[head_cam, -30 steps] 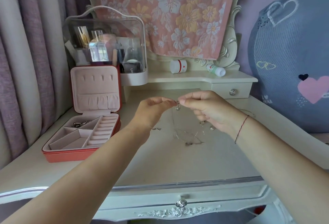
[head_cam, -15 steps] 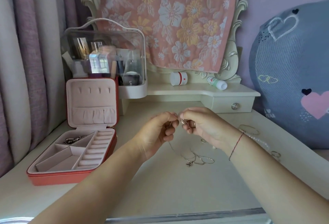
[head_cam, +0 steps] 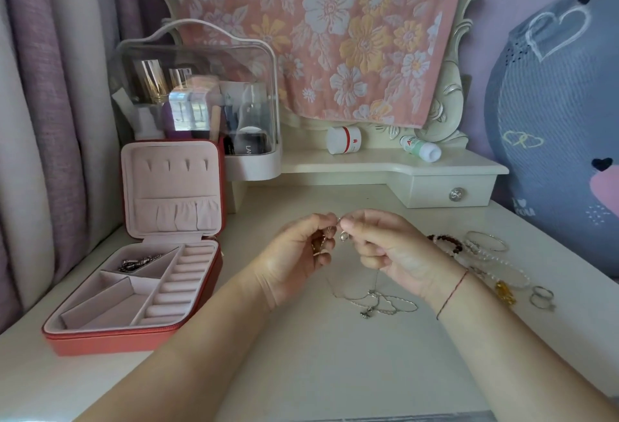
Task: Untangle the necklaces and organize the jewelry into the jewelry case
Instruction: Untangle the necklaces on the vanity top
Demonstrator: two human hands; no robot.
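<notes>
Pinching the tangled necklaces (head_cam: pixel 376 299) between curled fingers (head_cam: pixel 355 221), left hand (head_cam: pixel 294 254) and right hand (head_cam: pixel 392 250) hold the top just above the desk (head_cam: pixel 301 371) while the slack loops lie on it. Judging by looks, the chains are light, limp and snag-prone; grip close beside the knot.

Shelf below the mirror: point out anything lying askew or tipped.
Two things lie on their sides there: a white jar with a red band, and right of it a green-and-white bottle. Neither looks spilled.
</notes>
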